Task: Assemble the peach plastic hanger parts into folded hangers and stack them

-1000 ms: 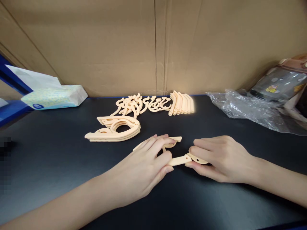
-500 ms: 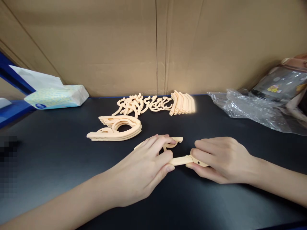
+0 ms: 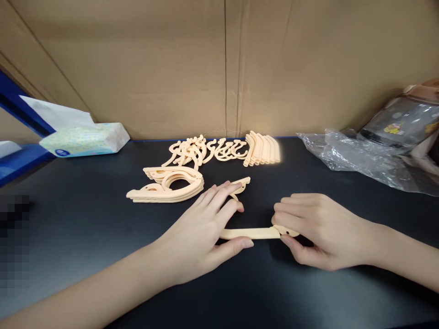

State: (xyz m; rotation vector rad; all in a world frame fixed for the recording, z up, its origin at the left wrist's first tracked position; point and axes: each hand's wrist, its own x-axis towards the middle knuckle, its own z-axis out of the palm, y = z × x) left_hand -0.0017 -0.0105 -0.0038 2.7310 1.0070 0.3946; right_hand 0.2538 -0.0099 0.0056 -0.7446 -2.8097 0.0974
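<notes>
A cream plastic folding hanger (image 3: 254, 233) lies under and between my hands on the black table. My left hand (image 3: 202, 237) straddles it from above: the fingers reach onto its far arm (image 3: 244, 181), and the thumb stretches out along the front of the near arm. Much of the hanger is hidden beneath this palm. At the near arm's right end, my right hand (image 3: 312, 228) pinches a short end piece with a dark hole (image 3: 287, 232) between thumb and curled fingers. Beyond my left hand, a stack of similar folded hangers (image 3: 168, 196) rests on the table.
Loose hanger hooks (image 3: 187, 151) lie in a heap at the back, beside a row of curved hanger arms (image 3: 262, 148). A tissue pack (image 3: 85, 139) sits at the back left. Crumpled clear plastic (image 3: 353, 153) and a transparent bag (image 3: 394, 123) are at the right. Cardboard (image 3: 164, 68) stands behind.
The hanger's far arm has swung away from me, under my left fingers. My left hand has loosened and spread, baring more of the near arm. My right hand keeps its pinch, its thumb slightly shifted.
</notes>
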